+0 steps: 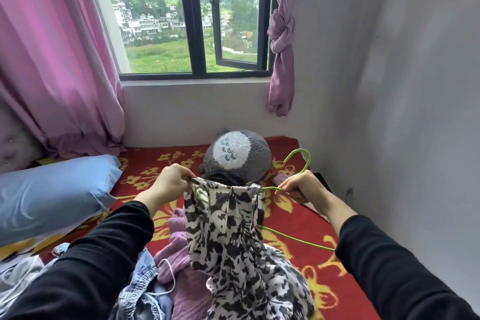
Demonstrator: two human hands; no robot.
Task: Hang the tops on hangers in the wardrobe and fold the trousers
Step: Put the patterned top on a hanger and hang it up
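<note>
Partly the patterned top (228, 231) hides the green hanger (298, 150) in the right hand (298, 189).

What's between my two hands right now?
Head view: the black-and-white top, pinched by the left hand, half on the green hanger in the right hand.

top (233, 236): black-and-white blotches | hanger (298, 156): green | blanket (291, 213): red, yellow flowers | pillow (52, 189): blue | curtain (52, 60): pink | garment (179, 260): apparently lilac
</note>
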